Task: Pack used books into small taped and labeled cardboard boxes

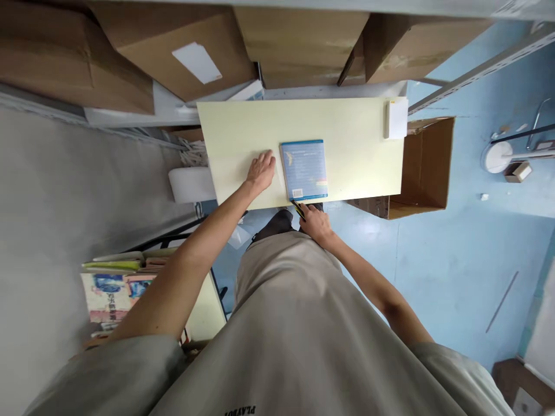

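A blue book lies back cover up on the pale yellow table, near its front edge. My left hand rests flat on the tabletop just left of the book, fingers together, holding nothing. My right hand is at the table's front edge below the book, closed around a small yellow and black tool whose tip points at the book's lower corner.
A white box stands at the table's far right corner. An open cardboard box sits on the blue floor to the right. Large cardboard boxes fill the shelves behind. Stacked books lie at lower left.
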A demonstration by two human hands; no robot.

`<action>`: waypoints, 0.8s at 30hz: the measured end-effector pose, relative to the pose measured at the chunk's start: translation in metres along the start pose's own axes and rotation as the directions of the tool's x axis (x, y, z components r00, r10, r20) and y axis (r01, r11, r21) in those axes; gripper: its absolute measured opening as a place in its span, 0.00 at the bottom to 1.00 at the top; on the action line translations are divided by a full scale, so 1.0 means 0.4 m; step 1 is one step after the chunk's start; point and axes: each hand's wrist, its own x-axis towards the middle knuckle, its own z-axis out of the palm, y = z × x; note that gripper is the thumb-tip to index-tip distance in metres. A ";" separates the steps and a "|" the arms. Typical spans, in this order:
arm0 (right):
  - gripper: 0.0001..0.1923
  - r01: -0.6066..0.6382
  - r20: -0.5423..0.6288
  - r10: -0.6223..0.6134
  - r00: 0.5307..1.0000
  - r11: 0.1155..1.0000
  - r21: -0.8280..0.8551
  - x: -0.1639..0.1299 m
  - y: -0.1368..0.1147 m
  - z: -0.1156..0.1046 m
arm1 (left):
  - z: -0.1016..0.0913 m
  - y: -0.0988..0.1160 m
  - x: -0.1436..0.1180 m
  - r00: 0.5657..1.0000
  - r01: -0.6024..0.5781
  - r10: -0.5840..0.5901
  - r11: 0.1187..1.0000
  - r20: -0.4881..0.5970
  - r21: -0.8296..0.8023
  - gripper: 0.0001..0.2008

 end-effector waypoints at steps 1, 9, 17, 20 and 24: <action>0.30 -0.018 -0.035 0.019 0.999 0.999 0.029 -0.015 0.019 -0.022 | -0.006 0.008 0.002 1.000 0.013 -0.013 1.000 0.002 0.001 0.29; 0.33 0.027 -0.465 0.083 0.882 0.974 0.226 -0.057 0.215 -0.333 | -0.194 0.214 0.070 0.992 0.125 -0.124 0.992 0.035 -0.033 0.25; 0.31 0.223 -0.798 -0.035 0.602 0.967 0.126 0.058 0.251 -0.802 | -0.539 0.562 0.204 0.849 -0.304 0.215 0.946 -0.483 -0.112 0.21; 0.28 0.245 -0.836 -0.138 0.532 0.970 -0.005 0.118 0.207 -0.944 | -0.643 0.635 0.239 0.775 -0.310 0.214 0.949 -0.594 -0.064 0.24; 0.25 0.239 -0.830 -0.222 0.512 0.965 -0.110 0.218 0.141 -1.043 | -0.685 0.645 0.233 0.757 -0.230 0.141 0.971 -0.638 -0.058 0.25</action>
